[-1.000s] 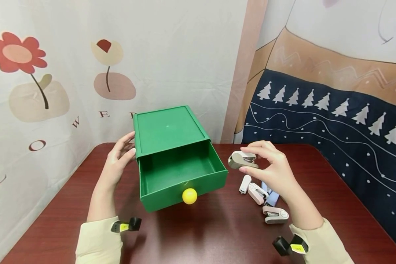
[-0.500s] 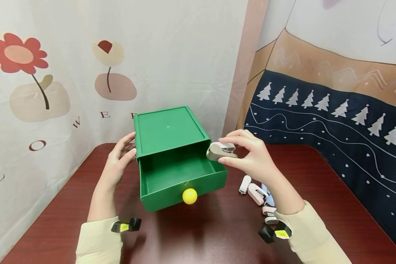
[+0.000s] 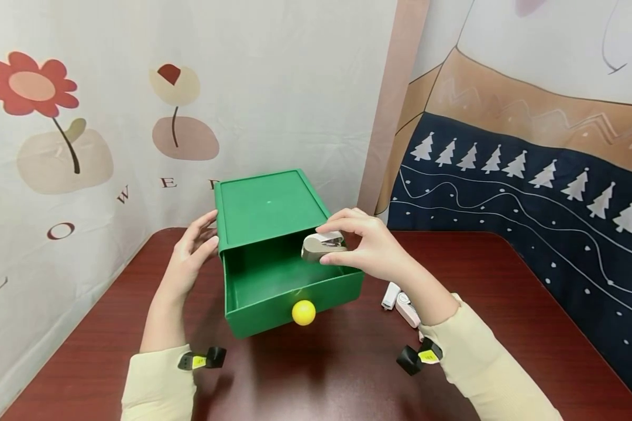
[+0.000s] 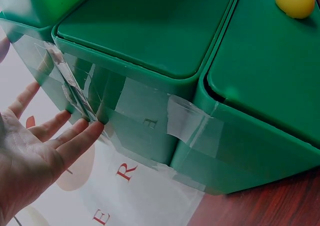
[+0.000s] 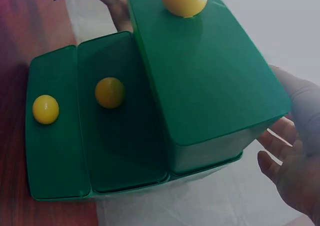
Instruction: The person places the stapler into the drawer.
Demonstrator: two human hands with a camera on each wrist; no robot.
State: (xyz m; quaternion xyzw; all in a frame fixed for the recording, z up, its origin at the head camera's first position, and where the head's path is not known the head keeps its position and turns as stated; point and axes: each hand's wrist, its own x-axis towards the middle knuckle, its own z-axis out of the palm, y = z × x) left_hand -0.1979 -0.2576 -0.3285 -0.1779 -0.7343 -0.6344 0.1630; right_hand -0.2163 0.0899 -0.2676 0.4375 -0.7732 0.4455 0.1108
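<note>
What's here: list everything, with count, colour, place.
Table: one, dark red, underneath
Cabinet: one, green, on the table
Drawers: three, green, in the cabinet, top one open
Knobs: three, yellow, one per drawer front
Tape: several pieces, clear, cabinet's left side
Held stapler: one, white and grey, at the open drawer
Table staplers: at least two, white and pink, right of cabinet
Backdrop: two prints, pale flowered and navy with trees, behind
Wrist cameras: two, black, one per wrist
Sleeves: two, cream, both arms
Left hand: one, bare, at cabinet's left side
Right hand: one, bare, holding the stapler
</note>
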